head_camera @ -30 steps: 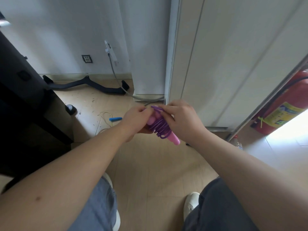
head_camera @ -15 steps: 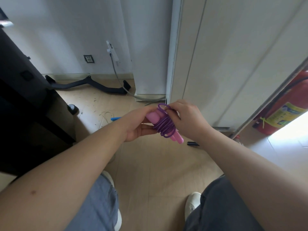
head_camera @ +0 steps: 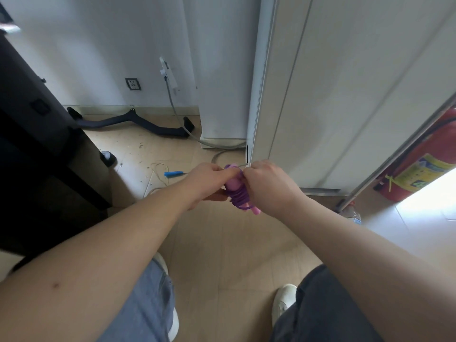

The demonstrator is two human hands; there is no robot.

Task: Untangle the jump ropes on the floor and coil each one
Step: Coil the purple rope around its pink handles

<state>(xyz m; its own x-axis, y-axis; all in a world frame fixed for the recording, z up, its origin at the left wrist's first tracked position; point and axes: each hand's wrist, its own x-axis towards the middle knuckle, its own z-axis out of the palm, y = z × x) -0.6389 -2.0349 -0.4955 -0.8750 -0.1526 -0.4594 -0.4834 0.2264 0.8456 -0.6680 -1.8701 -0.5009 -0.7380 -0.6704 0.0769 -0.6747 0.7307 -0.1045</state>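
A purple jump rope (head_camera: 238,196) with pink handles is wound into a tight bundle in mid-air, above the floor. My left hand (head_camera: 209,180) grips the upper end of the pink handles. My right hand (head_camera: 267,183) pinches the purple cord at the top of the bundle; its fingertips are hidden behind the cord. One pink handle tip sticks out below. A second rope with a blue handle (head_camera: 174,173) and a thin pale cord (head_camera: 158,178) lies on the wooden floor to the left, behind my left hand.
A black cabinet (head_camera: 37,149) stands at left. A black curved bar (head_camera: 133,124) and a grey hose (head_camera: 197,141) lie by the wall. White cabinet doors (head_camera: 320,107) rise ahead, a red fire extinguisher (head_camera: 419,169) at right. My legs and shoes fill the bottom.
My hands have closed together over the top of the bundle. The loose purple loop seen above the handles half a second ago is now drawn in between my fingers.
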